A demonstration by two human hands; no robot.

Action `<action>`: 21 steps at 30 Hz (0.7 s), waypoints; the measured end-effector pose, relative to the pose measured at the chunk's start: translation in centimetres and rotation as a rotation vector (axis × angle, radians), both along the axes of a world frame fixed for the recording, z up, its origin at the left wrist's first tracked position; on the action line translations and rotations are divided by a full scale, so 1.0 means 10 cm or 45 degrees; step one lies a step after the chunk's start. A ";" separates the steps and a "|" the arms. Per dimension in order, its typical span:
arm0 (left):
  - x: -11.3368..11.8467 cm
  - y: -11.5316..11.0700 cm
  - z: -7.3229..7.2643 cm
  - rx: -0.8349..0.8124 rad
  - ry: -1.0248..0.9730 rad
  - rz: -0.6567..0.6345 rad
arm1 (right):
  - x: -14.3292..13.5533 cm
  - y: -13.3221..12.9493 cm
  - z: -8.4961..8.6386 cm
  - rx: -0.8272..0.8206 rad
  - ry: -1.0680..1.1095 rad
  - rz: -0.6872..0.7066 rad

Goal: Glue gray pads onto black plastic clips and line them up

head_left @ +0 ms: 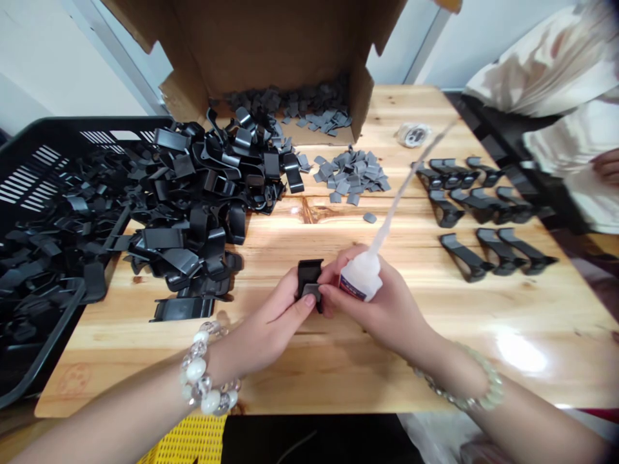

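Note:
My left hand is closed on a black plastic clip above the wooden table. A small grey pad lies against the clip's lower part, with my left thumb on it. The fingertips of my right hand touch the pad's right edge. That same hand holds a white glue bottle, its long thin nozzle pointing up and to the right. Just beyond the hands, a single grey pad lies on the wood, near a pile of grey pads.
Black clips are heaped at the left beside a black basket. An open cardboard box with grey pads stands behind. Rows of clips and a tape roll are at the right. A person's sleeve is beyond.

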State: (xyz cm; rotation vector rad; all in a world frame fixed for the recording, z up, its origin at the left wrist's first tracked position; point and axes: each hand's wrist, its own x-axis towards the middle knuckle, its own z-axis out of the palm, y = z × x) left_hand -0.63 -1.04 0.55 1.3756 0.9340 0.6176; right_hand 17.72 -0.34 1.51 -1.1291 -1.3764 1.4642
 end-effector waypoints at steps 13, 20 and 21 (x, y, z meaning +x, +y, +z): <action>0.07 0.04 0.03 -0.059 -0.122 0.069 | -0.02 0.04 -0.02 -0.070 -0.052 0.063; 0.04 0.06 -0.05 -0.343 -0.304 0.203 | 0.36 0.34 0.14 -0.042 0.051 -0.260; 0.04 0.06 -0.05 -0.354 -0.307 0.204 | 0.44 0.38 0.17 -0.001 0.054 -0.309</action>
